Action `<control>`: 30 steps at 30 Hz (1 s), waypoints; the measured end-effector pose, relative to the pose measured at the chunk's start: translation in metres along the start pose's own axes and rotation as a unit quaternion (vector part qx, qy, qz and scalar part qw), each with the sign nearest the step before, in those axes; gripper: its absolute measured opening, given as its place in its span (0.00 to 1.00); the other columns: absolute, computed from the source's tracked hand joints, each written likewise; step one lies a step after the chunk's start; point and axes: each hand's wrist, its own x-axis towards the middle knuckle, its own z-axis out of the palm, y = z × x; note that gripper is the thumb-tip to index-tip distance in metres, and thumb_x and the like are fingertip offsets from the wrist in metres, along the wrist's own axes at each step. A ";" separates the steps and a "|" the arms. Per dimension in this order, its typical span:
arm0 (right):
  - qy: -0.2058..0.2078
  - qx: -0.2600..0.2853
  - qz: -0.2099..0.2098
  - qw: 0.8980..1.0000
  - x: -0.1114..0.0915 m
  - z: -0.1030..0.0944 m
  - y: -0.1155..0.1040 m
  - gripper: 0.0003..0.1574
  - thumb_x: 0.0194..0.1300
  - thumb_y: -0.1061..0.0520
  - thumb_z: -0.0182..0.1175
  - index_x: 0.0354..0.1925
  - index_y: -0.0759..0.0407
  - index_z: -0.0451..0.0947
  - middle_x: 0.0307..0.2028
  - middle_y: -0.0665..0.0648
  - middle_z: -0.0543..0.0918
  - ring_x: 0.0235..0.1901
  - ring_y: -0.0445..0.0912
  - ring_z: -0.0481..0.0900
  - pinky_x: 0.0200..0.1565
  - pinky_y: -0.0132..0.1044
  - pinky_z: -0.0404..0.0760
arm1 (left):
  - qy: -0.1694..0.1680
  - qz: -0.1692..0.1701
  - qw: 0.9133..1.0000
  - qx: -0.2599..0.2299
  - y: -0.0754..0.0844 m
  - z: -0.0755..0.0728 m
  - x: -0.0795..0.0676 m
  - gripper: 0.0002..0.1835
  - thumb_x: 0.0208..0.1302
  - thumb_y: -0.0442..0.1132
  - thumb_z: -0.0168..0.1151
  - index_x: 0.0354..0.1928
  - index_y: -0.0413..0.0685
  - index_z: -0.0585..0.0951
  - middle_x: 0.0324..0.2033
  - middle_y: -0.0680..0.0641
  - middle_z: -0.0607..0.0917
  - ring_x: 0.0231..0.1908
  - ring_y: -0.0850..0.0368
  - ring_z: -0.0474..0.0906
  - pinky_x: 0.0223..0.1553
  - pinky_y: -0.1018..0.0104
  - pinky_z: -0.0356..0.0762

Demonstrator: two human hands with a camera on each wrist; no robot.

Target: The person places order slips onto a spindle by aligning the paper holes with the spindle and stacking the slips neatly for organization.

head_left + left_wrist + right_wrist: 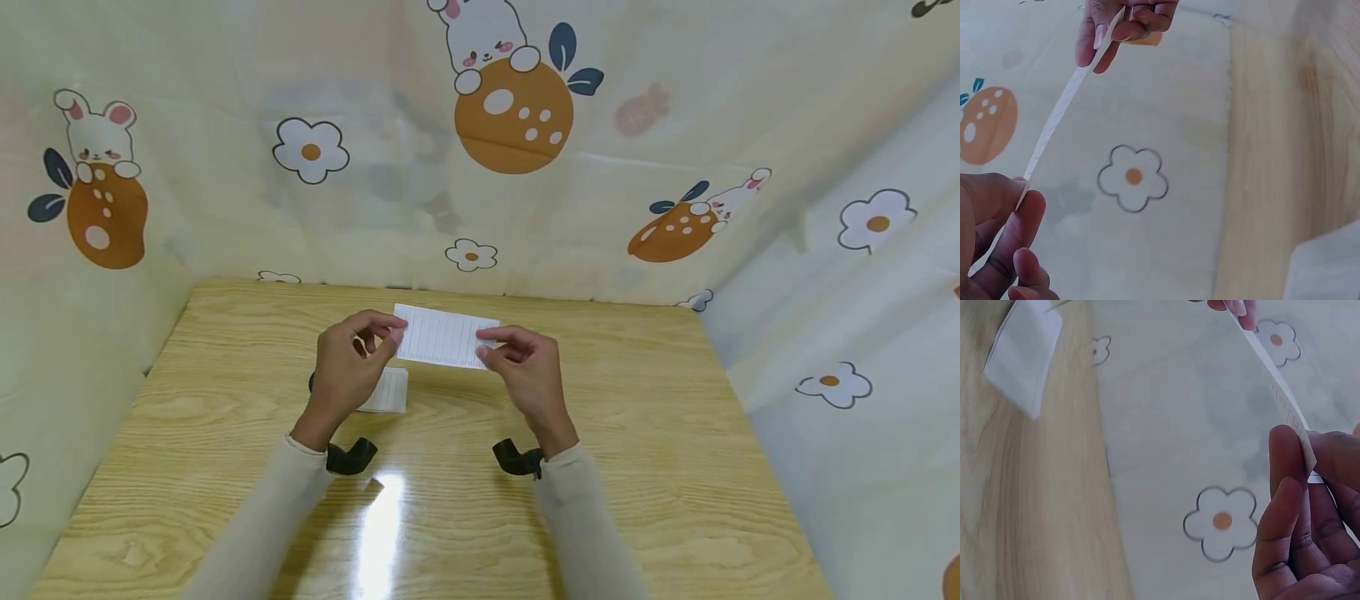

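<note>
A white sheet of lined paper (pixel 442 337) with a row of small printed boxes along one edge is held up above the table, stretched between both hands. My left hand (pixel 348 358) pinches its left end between thumb and fingers. At the right end, my right hand (pixel 528 371) pinches it the same way. Both wrist views show the sheet (pixel 1054 128) (pixel 1282 397) nearly edge-on. Below the left hand, a pad or stack of similar lined paper (pixel 387 392) lies on the table, partly hidden by that hand.
The wood-grain table (pixel 637 433) meets a cream curtain (pixel 360 217) printed with rabbits and flowers at its back edge. A small dark blue edge (pixel 311 382) shows beside the left hand; its kind is hidden. Black curved pieces (pixel 352 457) sit at both wrists.
</note>
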 end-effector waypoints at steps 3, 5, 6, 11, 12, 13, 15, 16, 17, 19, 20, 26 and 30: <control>-0.013 0.002 -0.009 1.000 0.004 0.009 -0.004 0.10 0.65 0.64 0.74 0.46 0.60 0.91 0.43 0.57 0.91 0.29 0.43 0.84 0.29 0.30 0.75 | 0.012 0.000 1.000 0.005 0.000 -0.010 -0.001 0.05 0.72 0.39 0.70 0.46 0.52 0.91 0.33 0.47 0.88 0.29 0.55 0.71 0.29 0.68 0.68; -0.021 0.008 -0.013 1.000 0.006 0.015 -0.007 0.10 0.66 0.65 0.73 0.46 0.60 0.91 0.44 0.57 0.91 0.29 0.43 0.84 0.32 0.30 0.79 | 0.018 -0.004 1.000 0.006 0.001 -0.017 -0.002 0.05 0.72 0.38 0.70 0.45 0.52 0.91 0.33 0.47 0.87 0.29 0.55 0.71 0.29 0.68 0.67; -0.025 0.010 -0.014 1.000 0.007 0.017 -0.008 0.10 0.65 0.65 0.73 0.46 0.60 0.91 0.44 0.57 0.91 0.29 0.43 0.84 0.32 0.30 0.80 | 0.021 -0.005 1.000 0.008 0.001 -0.020 -0.002 0.05 0.72 0.38 0.70 0.45 0.52 0.91 0.33 0.47 0.87 0.29 0.55 0.71 0.28 0.68 0.67; -0.036 0.015 -0.014 0.999 0.009 0.029 -0.011 0.10 0.65 0.66 0.73 0.46 0.60 0.91 0.44 0.57 0.91 0.30 0.43 0.84 0.33 0.30 0.80 | 0.029 -0.008 0.999 0.018 0.002 -0.033 -0.003 0.05 0.72 0.39 0.70 0.45 0.50 0.91 0.33 0.47 0.87 0.28 0.55 0.71 0.28 0.68 0.66; -0.038 0.013 -0.014 0.999 0.010 0.032 -0.012 0.10 0.65 0.65 0.73 0.46 0.60 0.91 0.43 0.57 0.91 0.30 0.43 0.84 0.33 0.30 0.80 | 0.030 -0.007 0.999 0.021 0.002 -0.036 -0.003 0.05 0.72 0.38 0.70 0.46 0.50 0.91 0.33 0.47 0.87 0.28 0.55 0.70 0.28 0.68 0.66; -0.040 0.012 -0.016 0.999 0.010 0.034 -0.012 0.10 0.66 0.65 0.73 0.46 0.59 0.91 0.43 0.57 0.91 0.30 0.43 0.84 0.34 0.31 0.80 | 0.031 -0.006 0.999 0.024 0.002 -0.038 -0.004 0.05 0.72 0.38 0.70 0.46 0.50 0.91 0.33 0.47 0.87 0.28 0.55 0.70 0.28 0.68 0.66; -0.045 0.012 -0.019 0.999 0.010 0.038 -0.013 0.10 0.66 0.66 0.73 0.46 0.59 0.91 0.44 0.58 0.91 0.30 0.43 0.84 0.35 0.31 0.81 | 0.031 -0.005 0.999 0.030 0.001 -0.043 -0.004 0.05 0.72 0.38 0.70 0.46 0.49 0.91 0.33 0.47 0.87 0.29 0.55 0.70 0.28 0.69 0.67; -0.047 0.011 -0.019 0.999 0.010 0.040 -0.013 0.10 0.66 0.66 0.73 0.46 0.59 0.91 0.44 0.58 0.90 0.30 0.43 0.84 0.35 0.31 0.82 | 0.032 -0.005 0.999 0.033 0.001 -0.045 -0.005 0.05 0.72 0.38 0.70 0.46 0.49 0.91 0.33 0.47 0.87 0.28 0.56 0.70 0.28 0.69 0.67; -0.049 0.011 -0.020 0.999 0.011 0.042 -0.014 0.10 0.66 0.66 0.72 0.46 0.59 0.91 0.44 0.58 0.90 0.30 0.43 0.84 0.35 0.32 0.82 | 0.033 -0.005 0.999 0.035 0.000 -0.048 -0.005 0.06 0.72 0.38 0.69 0.46 0.49 0.91 0.33 0.47 0.87 0.28 0.56 0.70 0.28 0.69 0.67; -0.053 0.010 -0.020 0.998 0.011 0.047 -0.015 0.10 0.66 0.66 0.72 0.46 0.59 0.91 0.44 0.58 0.90 0.30 0.43 0.84 0.35 0.32 0.81 | 0.036 -0.008 0.999 0.038 -0.001 -0.052 -0.006 0.06 0.72 0.38 0.69 0.46 0.50 0.91 0.33 0.46 0.87 0.28 0.56 0.70 0.28 0.69 0.67; -0.055 0.009 -0.018 0.998 0.012 0.049 -0.016 0.10 0.66 0.66 0.72 0.46 0.59 0.91 0.44 0.58 0.90 0.30 0.43 0.84 0.35 0.32 0.81 | 0.037 -0.009 0.999 0.039 -0.002 -0.054 -0.007 0.06 0.73 0.38 0.69 0.46 0.50 0.91 0.33 0.46 0.87 0.28 0.57 0.70 0.28 0.69 0.67; -0.060 0.004 -0.012 0.998 0.015 0.062 -0.017 0.10 0.66 0.66 0.72 0.46 0.58 0.91 0.44 0.58 0.90 0.29 0.43 0.83 0.32 0.31 0.78 | 0.046 -0.020 0.998 0.045 -0.005 -0.066 -0.008 0.06 0.73 0.40 0.69 0.46 0.51 0.92 0.33 0.47 0.86 0.29 0.57 0.69 0.28 0.69 0.66; -0.065 0.001 -0.011 0.998 0.017 0.071 -0.015 0.10 0.67 0.65 0.72 0.46 0.57 0.91 0.45 0.57 0.90 0.30 0.44 0.83 0.31 0.30 0.76 | 0.050 -0.030 0.997 0.046 -0.008 -0.072 -0.009 0.06 0.73 0.40 0.69 0.46 0.51 0.92 0.33 0.48 0.85 0.29 0.57 0.69 0.28 0.69 0.65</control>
